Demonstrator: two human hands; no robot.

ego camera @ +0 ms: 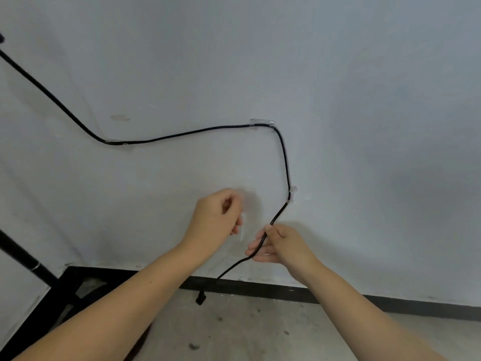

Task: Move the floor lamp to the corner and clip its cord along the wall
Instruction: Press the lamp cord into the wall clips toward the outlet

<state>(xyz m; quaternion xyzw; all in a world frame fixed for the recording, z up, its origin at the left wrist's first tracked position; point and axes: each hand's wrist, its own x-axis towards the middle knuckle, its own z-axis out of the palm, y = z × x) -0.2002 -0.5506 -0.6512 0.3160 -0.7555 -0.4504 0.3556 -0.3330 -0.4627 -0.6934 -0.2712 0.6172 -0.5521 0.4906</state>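
The black cord (pixel 182 133) runs along the pale wall from the upper left. It passes through a clear clip (pixel 121 143), a second clear clip (pixel 261 123), then drops through a third clear clip (pixel 291 194). Below that clip my right hand (pixel 279 244) pinches the cord, which hangs on down to a black plug (pixel 200 298) near the floor. My left hand (pixel 216 217) is closed on a small clear clip (pixel 242 228) held close to the wall, left of the cord. The lamp's black pole (pixel 22 254) slants across the lower left.
A black baseboard (pixel 390 304) runs along the foot of the wall above the grey concrete floor (pixel 247 329). The room's corner lies at the lower left, where the lamp's dark base (pixel 86 300) stands.
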